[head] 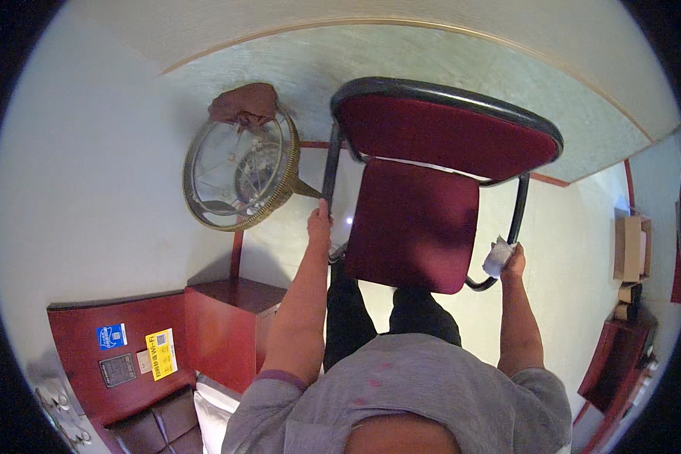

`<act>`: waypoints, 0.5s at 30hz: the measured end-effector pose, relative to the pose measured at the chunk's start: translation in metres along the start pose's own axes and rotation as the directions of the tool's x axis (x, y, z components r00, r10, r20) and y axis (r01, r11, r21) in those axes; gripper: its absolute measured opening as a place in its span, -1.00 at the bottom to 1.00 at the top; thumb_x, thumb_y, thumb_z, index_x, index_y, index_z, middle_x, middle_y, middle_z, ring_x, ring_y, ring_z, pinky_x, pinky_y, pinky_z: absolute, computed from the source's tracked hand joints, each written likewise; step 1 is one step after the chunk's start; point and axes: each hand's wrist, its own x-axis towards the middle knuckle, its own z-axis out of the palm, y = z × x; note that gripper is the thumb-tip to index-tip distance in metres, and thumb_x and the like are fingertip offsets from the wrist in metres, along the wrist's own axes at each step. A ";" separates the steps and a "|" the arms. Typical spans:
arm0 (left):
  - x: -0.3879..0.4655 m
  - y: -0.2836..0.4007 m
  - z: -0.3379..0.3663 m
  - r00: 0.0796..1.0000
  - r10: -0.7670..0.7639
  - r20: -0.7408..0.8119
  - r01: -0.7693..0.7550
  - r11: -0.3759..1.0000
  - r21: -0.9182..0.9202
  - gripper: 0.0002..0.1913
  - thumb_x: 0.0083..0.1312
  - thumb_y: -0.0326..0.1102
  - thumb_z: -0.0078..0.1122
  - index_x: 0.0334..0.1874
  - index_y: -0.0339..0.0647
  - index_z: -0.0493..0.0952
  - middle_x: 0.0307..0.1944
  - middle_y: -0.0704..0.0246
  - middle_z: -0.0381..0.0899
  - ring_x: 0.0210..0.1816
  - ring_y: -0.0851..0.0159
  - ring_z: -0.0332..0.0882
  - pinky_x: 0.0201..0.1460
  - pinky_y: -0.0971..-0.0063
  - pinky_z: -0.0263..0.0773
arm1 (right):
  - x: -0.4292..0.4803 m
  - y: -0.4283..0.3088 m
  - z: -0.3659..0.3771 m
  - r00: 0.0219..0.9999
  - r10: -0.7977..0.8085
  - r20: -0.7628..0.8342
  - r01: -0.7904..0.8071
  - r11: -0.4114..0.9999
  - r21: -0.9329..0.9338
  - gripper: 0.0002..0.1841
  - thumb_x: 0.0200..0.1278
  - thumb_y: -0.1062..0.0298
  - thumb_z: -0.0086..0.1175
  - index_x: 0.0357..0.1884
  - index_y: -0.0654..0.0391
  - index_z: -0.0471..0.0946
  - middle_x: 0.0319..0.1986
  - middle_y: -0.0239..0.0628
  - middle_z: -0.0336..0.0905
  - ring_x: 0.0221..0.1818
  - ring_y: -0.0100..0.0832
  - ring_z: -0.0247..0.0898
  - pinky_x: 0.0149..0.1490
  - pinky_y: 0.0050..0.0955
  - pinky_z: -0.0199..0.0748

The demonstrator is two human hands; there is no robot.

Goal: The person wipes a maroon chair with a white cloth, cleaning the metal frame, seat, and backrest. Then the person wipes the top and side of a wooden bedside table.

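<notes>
A chair with a dark red padded seat (417, 221) and backrest (451, 136) on a black frame stands directly before me, its seat close to my knees. On its left side, my left hand (319, 224) grips the black armrest. My right hand (515, 262) is at the right armrest, with a crumpled whitish cloth or tissue (498, 257) held against the frame. Just beyond my left hand is a round glass-topped table with a woven rim (292, 164); a crumpled brown cloth (244, 105) lies at its far edge.
At the left are a dark red wooden cabinet (224, 335), a headboard panel (79, 352) with signs and a socket, and a white pillow (215, 411). A cardboard box (633, 248) and a dark red wooden unit (616, 360) stand at the right. A pale wall rises behind the chair.
</notes>
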 end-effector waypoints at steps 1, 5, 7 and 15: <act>0.009 -0.002 0.003 1.000 0.011 0.027 -0.010 0.999 -0.032 -0.41 0.28 0.27 -0.03 -0.40 -0.26 0.49 -0.59 0.39 0.42 -0.54 0.39 0.36 -0.43 0.48 0.29 | 0.006 0.006 0.006 0.995 -0.015 -0.096 0.014 1.000 -0.018 -0.45 0.32 -0.07 -0.22 -0.10 0.36 0.38 -0.30 0.05 0.57 -0.30 -0.01 0.56 -0.15 -0.12 0.55; 0.036 -0.011 0.009 0.998 0.014 0.055 -0.011 0.999 -0.047 -0.40 0.29 0.27 -0.04 -0.38 -0.28 0.50 -0.57 0.36 0.43 -0.54 0.36 0.36 -0.44 0.44 0.28 | 0.020 0.021 0.015 0.988 0.000 -0.154 0.010 0.998 0.064 -0.50 0.33 -0.07 -0.17 -0.14 0.28 0.41 -0.33 -0.04 0.58 -0.35 -0.09 0.56 -0.19 -0.18 0.55; 0.050 -0.009 0.012 0.999 -0.008 0.045 0.006 0.999 0.037 -0.41 0.30 0.25 -0.05 -0.36 -0.28 0.50 -0.56 0.36 0.42 -0.54 0.37 0.35 -0.45 0.44 0.28 | 0.025 0.024 0.017 0.996 -0.050 -0.077 0.046 0.998 -0.048 -0.51 0.33 -0.06 -0.16 -0.17 0.26 0.43 -0.33 -0.07 0.58 -0.35 -0.11 0.56 -0.18 -0.19 0.55; 0.063 -0.007 0.014 0.997 -0.054 0.049 0.056 0.998 -0.040 -0.47 0.32 0.24 -0.06 -0.40 -0.19 0.46 -0.62 0.44 0.36 -0.58 0.43 0.31 -0.48 0.52 0.24 | 0.042 0.027 0.031 0.988 -0.068 -0.136 0.049 0.989 -0.138 -0.57 0.28 -0.11 -0.08 -0.37 0.13 0.45 -0.49 -0.24 0.50 -0.47 -0.27 0.46 -0.28 -0.27 0.46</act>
